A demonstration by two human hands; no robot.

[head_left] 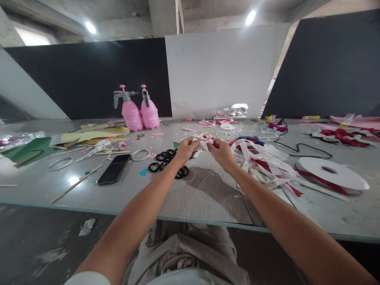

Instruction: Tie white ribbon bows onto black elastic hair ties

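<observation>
Both hands meet over the grey table [208, 198]: the left hand [185, 149] and the right hand [222, 152] each pinch an end of a small white ribbon bow [204, 142] held just above the tabletop. Black rings [168, 160] lie just left of the left hand, a dark phone [114, 169] farther left, and a white ribbon spool [331, 174] well to the right beside loose ribbon strips [261, 162]. Two pink spray bottles [139, 111] stand at the back by the black panel.

No legible text on anything
</observation>
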